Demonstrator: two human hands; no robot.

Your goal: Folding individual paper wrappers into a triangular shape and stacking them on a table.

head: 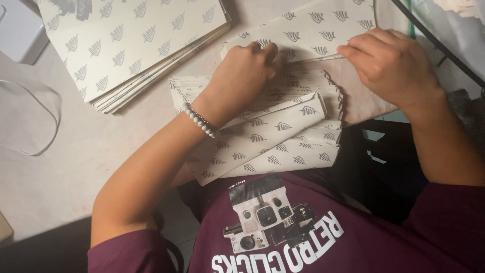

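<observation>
My left hand (243, 75), with a white bead bracelet on its wrist, presses its curled fingers down on a cream sheet of paper with a grey leaf print (313, 30). My right hand (389, 63) pinches that sheet's folded edge between the fingertips. Below the hands lies a pile of folded pieces of the same leaf-print paper (273, 144), near the table's front edge.
A thick stack of flat leaf-print sheets (131, 43) lies at the back left. A white box (17, 30) sits in the far left corner, with a thin clear loop of cord (48, 124) on the pale table (76, 172). A black rod (444, 50) crosses the upper right.
</observation>
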